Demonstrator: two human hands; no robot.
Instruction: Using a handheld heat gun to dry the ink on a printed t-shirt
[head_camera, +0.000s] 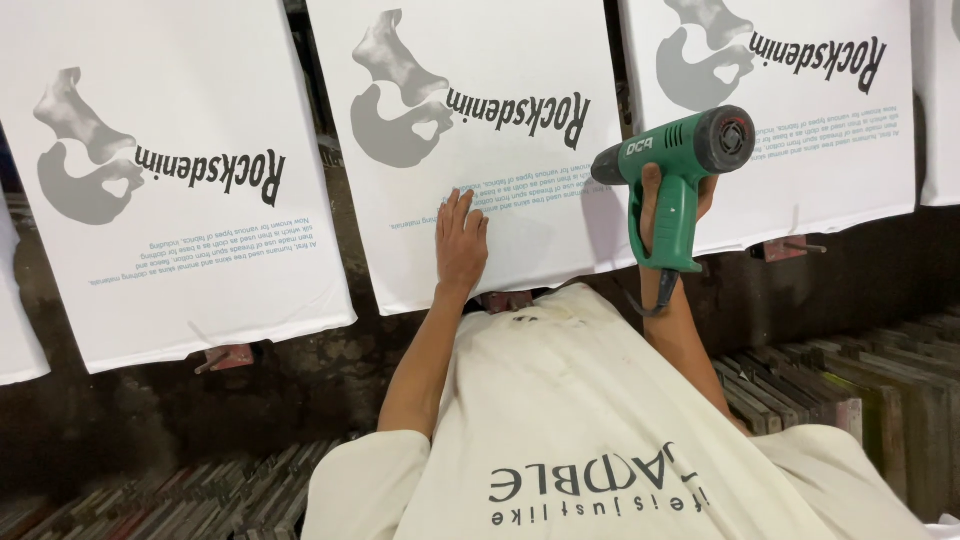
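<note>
Holding the green heat gun (680, 165) up by its pistol grip, the right hand (672, 200) is wrapped tight around the handle, fingers closed on it. The dark round back end with the vent sits to the right and the black nozzle points left, toward the middle white panel (500, 60). That middle panel is my landmark for everything else here.

The gun hovers just over the panel's right edge, above its lower right corner. It's hard plastic, glossy green with black ends, and a dark cord hangs off the bottom of the grip.

The left hand (460, 245) lies flat on the lower part of the panel, fingers spread a bit, palm pressed on the fabric just left of the gun. The fabric is smooth white cloth stretched tight over a flat board, printed with a grey blobby shape, black lettering and small blue text lines.

Left of it sits another identical panel (180, 280), and right of it a third (830, 170), each on its own board with a dark gap between. Below the panel is grimy dark flooring, with stacks of flat wooden frames (840, 390) lower right. A cream shirt (600, 420) fills the bottom
</note>
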